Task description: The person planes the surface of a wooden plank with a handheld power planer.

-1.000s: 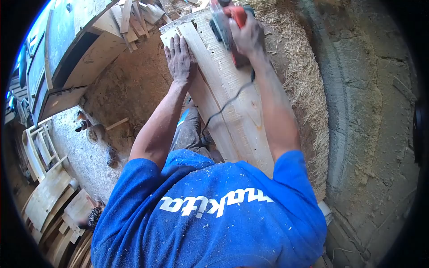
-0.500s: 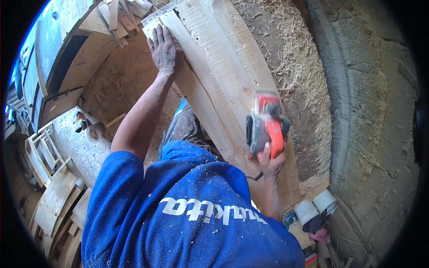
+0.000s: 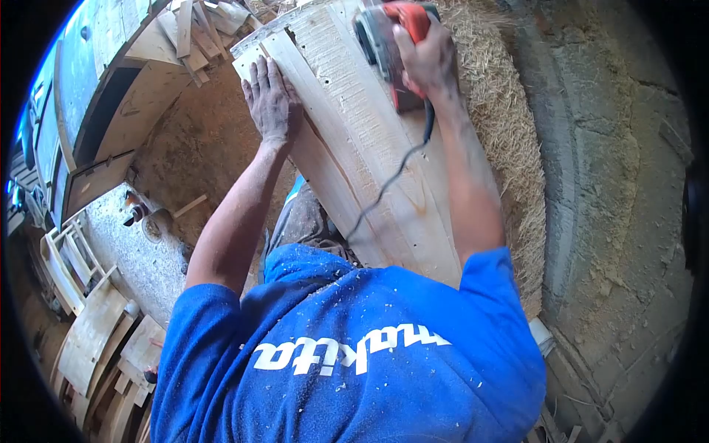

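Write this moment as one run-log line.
left hand: flat on planks | right hand: holding planer at planks' far end | cord: trailing over planks | shavings: beside planks

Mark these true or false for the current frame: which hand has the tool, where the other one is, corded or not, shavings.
1. The right hand holds a red power tool. True.
2. Both hands are on the tool. False: only the right one is; the left hand lies on the joined boards.
3. The tool is cordless. False: a dark cord runs from it across the boards.
4. Wood shavings lie along the right side of the boards. True.
5. The left hand is clenched in a fist. False: its fingers are extended.
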The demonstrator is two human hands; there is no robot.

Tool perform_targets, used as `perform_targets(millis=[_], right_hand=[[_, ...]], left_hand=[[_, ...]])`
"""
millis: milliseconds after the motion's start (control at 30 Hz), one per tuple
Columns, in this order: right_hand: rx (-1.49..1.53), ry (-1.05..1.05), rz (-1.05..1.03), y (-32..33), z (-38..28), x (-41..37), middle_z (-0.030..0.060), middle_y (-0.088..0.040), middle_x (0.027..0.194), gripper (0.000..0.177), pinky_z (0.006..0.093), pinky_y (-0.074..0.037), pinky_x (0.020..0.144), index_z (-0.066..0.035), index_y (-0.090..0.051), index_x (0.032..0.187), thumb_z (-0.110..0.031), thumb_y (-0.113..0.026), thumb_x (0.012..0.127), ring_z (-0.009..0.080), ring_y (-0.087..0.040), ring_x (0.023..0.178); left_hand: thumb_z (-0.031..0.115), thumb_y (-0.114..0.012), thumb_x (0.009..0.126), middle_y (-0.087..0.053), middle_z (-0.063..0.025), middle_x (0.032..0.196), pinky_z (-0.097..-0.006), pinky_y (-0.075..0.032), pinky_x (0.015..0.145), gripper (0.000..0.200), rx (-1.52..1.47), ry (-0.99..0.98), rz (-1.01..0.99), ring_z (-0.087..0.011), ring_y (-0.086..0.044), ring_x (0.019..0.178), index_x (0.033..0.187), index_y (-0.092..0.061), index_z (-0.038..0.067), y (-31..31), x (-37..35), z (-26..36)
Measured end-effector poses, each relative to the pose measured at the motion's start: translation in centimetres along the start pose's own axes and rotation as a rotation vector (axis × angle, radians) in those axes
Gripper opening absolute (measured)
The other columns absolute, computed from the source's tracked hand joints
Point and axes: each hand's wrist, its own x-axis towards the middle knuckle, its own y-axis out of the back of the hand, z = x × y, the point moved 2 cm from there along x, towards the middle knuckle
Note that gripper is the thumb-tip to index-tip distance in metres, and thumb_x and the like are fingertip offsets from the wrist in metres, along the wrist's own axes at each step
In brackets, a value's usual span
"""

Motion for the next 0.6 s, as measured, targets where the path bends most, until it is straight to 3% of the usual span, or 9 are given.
perform_targets(millis=[100,300,367,400,433,467,500,533,600], right_hand=[[0.089,0.037,0.064,-3.0,-0.8,5.9,0.0195,-0.072,0.099,0.024,0.0472,-0.055,0.083,-0.011,-0.071,0.106,-0.029,-0.066,0.090,0.0407,-0.070,0.096],[-0.085,-0.028,0.117,-6.4,-0.4,8.8,0.0210,-0.071,0.104,0.027,0.0472,-0.055,0.085,-0.010,-0.070,0.111,-0.028,-0.066,0.090,0.0408,-0.069,0.101],[0.072,0.004,0.073,-5.1,-1.4,4.5,0.0221,-0.071,0.107,0.033,0.0487,-0.055,0.086,-0.011,-0.068,0.117,-0.030,-0.066,0.091,0.0435,-0.069,0.101],[0.079,-0.120,0.014,-3.0,-4.4,1.5,0.0266,-0.070,0.107,0.040,0.0507,-0.054,0.087,-0.006,-0.065,0.120,-0.033,-0.067,0.091,0.0464,-0.067,0.103],[0.041,-0.086,0.025,-3.4,-2.4,-2.0,0.0243,-0.072,0.097,0.034,0.0467,-0.057,0.076,-0.002,-0.067,0.115,-0.025,-0.068,0.090,0.0418,-0.072,0.089],[0.068,-0.089,0.032,-2.7,-2.8,-5.7,0.0204,-0.073,0.091,0.032,0.0414,-0.058,0.076,-0.002,-0.067,0.118,-0.022,-0.064,0.094,0.0305,-0.073,0.079],[0.087,-0.015,0.006,-1.5,-3.6,-9.7,0.0212,-0.072,0.100,0.032,0.0414,-0.056,0.087,-0.001,-0.066,0.121,-0.018,-0.062,0.095,0.0329,-0.072,0.096],[0.212,-0.041,0.069,-0.1,-6.2,-13.8,0.0224,-0.071,0.109,0.033,0.0419,-0.053,0.093,0.002,-0.064,0.124,-0.014,-0.062,0.095,0.0349,-0.070,0.103],[0.096,-0.177,0.049,2.7,-9.8,-22.3,0.0261,-0.066,0.121,0.041,0.0431,-0.049,0.101,0.005,-0.058,0.130,-0.015,-0.064,0.095,0.0373,-0.065,0.114]], left_hand=[[0.027,-0.046,0.104,-0.041,-0.0161,0.161,-0.0494,-0.016,0.127,0.054,-0.003,0.012,-0.020,-0.0307,-0.032,0.153,0.152,-0.045,0.004,0.4,0.1,0.2],[0.027,-0.046,0.104,-0.041,-0.0151,0.162,-0.0489,-0.016,0.127,0.053,-0.010,0.000,-0.015,-0.0297,-0.031,0.154,0.152,-0.047,0.004,0.0,0.0,-0.2],[0.027,-0.045,0.104,-0.041,-0.0150,0.162,-0.0486,-0.016,0.128,0.053,-0.018,0.009,-0.018,-0.0297,-0.031,0.154,0.152,-0.047,0.004,0.1,-0.1,-0.2],[0.027,-0.044,0.105,-0.040,-0.0151,0.162,-0.0485,-0.015,0.128,0.052,-0.023,0.008,-0.012,-0.0297,-0.030,0.154,0.152,-0.047,0.004,-0.1,-0.1,-0.3],[0.027,-0.043,0.105,-0.040,-0.0152,0.162,-0.0484,-0.015,0.128,0.052,-0.027,0.009,-0.006,-0.0297,-0.030,0.155,0.152,-0.047,0.004,-0.2,-0.1,-0.3],[0.027,-0.043,0.105,-0.040,-0.0165,0.162,-0.0488,-0.015,0.128,0.052,-0.042,0.005,0.007,-0.0305,-0.029,0.155,0.151,-0.047,0.004,-0.4,-0.1,-0.4],[0.027,-0.043,0.105,-0.040,-0.0165,0.162,-0.0488,-0.015,0.128,0.052,-0.038,0.010,0.012,-0.0305,-0.029,0.155,0.151,-0.047,0.004,-0.3,-0.1,-0.5],[0.027,-0.041,0.105,-0.041,-0.0177,0.161,-0.0497,-0.015,0.128,0.053,-0.073,0.007,0.021,-0.0324,-0.029,0.155,0.150,-0.047,0.001,-0.3,-0.1,-0.4],[0.027,-0.040,0.105,-0.044,-0.0187,0.160,-0.0509,-0.015,0.128,0.053,-0.110,-0.003,0.053,-0.0339,-0.031,0.154,0.149,-0.049,0.000,-0.7,-0.1,-0.6]])
